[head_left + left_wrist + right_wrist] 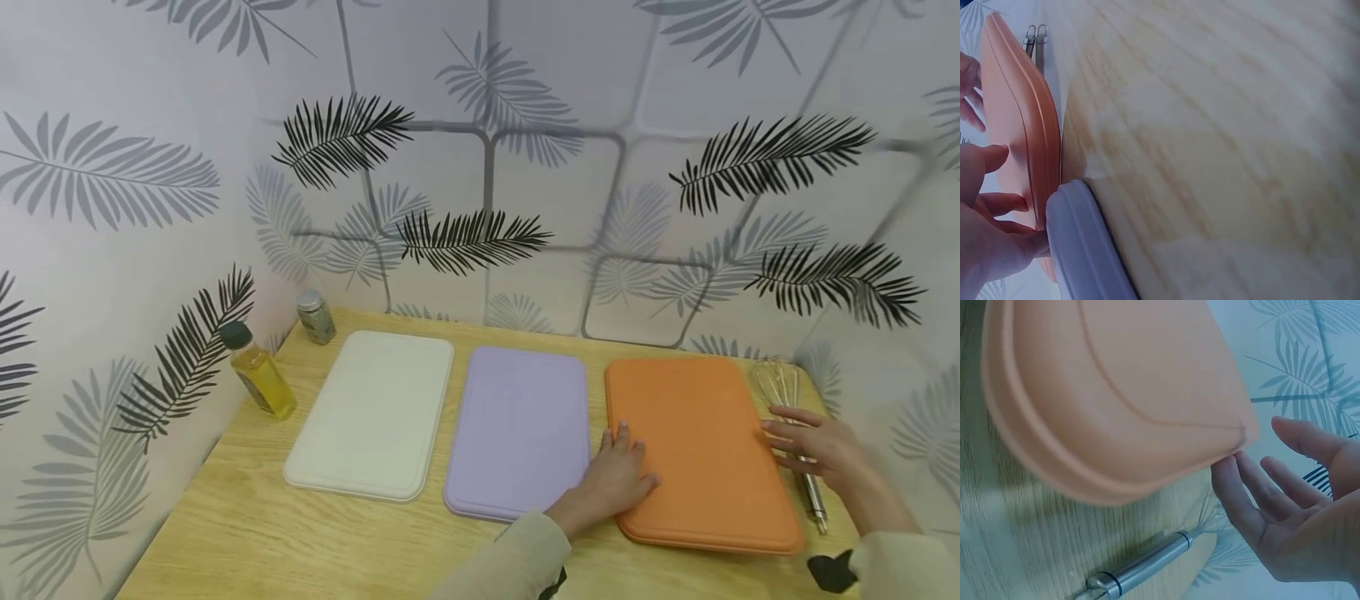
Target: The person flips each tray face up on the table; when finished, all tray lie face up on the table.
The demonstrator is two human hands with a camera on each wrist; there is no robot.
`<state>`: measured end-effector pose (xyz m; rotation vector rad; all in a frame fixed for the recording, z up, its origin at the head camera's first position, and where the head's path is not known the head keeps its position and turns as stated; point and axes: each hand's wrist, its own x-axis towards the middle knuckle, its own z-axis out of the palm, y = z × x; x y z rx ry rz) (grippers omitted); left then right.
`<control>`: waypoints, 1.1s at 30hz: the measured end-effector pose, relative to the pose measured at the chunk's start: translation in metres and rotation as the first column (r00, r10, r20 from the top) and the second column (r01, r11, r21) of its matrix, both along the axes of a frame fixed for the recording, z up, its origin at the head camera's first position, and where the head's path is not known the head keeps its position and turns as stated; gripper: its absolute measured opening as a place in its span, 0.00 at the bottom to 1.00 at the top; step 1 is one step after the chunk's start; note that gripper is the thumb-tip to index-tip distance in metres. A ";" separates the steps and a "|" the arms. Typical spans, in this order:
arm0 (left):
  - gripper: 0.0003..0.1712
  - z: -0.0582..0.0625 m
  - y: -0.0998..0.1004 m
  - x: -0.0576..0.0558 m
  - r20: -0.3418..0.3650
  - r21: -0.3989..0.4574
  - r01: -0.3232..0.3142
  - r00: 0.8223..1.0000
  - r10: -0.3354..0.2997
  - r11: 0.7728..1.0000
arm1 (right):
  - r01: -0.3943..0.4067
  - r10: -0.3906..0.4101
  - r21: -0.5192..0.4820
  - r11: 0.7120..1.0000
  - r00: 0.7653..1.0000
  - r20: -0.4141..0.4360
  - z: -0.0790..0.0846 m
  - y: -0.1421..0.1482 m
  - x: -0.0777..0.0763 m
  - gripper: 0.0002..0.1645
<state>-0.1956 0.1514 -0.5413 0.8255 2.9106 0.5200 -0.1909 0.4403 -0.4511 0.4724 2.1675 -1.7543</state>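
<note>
An orange cutting board with rounded corners and a grooved rim lies at the right of the wooden table, its right side tilted up a little. My left hand rests at its left edge, fingers spread and thumb over the top face; in the left wrist view some fingertips reach down by the edge, beside the purple cutting board. At the right edge, my right hand touches the orange board with extended fingertips. The right wrist view shows that thumb apart from the board.
A whisk lies right of the orange board, under my right hand. Farther left is a white cutting board. An oil bottle and a small spice jar stand at the left edge. Leaf-patterned walls border the table.
</note>
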 end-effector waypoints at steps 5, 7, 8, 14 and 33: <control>0.31 -0.005 0.000 -0.001 -0.035 0.012 0.012 0.999 -0.012 1.000 | -0.019 0.018 -0.047 0.999 1.000 -0.019 0.002 0.004 0.000 0.16; 0.30 -0.006 0.000 -0.001 -0.041 0.020 0.019 0.999 -0.018 1.000 | -0.027 0.026 -0.074 0.997 0.999 -0.021 0.002 0.006 0.000 0.16; 0.30 -0.006 -0.001 -0.001 -0.040 0.029 0.021 0.999 -0.019 0.999 | -0.031 0.029 -0.080 0.996 0.999 -0.024 0.002 0.007 -0.001 0.17; 0.29 0.003 -0.006 0.001 -0.028 0.078 0.007 1.000 -0.004 0.997 | -0.068 0.065 -0.028 0.997 0.995 -0.073 0.004 0.010 -0.005 0.16; 0.31 0.017 -0.009 0.007 0.115 0.135 -0.053 0.993 0.038 0.989 | -0.173 0.167 -0.108 0.979 0.984 -0.055 0.020 0.013 -0.008 0.19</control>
